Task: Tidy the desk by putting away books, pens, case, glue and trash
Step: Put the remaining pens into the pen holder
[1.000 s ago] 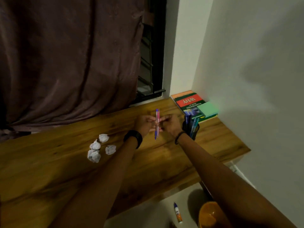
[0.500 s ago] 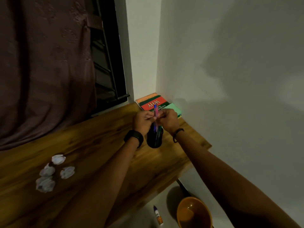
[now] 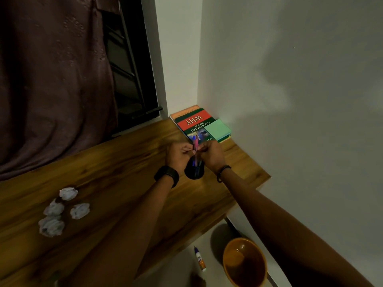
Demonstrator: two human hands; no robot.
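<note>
Pens [image 3: 195, 144] lower, in right hand [image 3: 211, 155]

Tight corner, room to the left
From the pen holder [image 3: 194, 172], stacked books [image 3: 193, 121] block 12 o'clock and the wall [image 3: 290, 121] 3; bare desk [image 3: 124, 162] lies at 9, paper balls [image 3: 53, 209] at 8.

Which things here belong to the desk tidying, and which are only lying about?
Job: pens, pinched by left hand and right hand over the black pen cup; stacked books; crumpled papers on the desk; glue bottle on the floor; orange bin.
Lying about: green note pad on the books; curtain; window frame.
</note>
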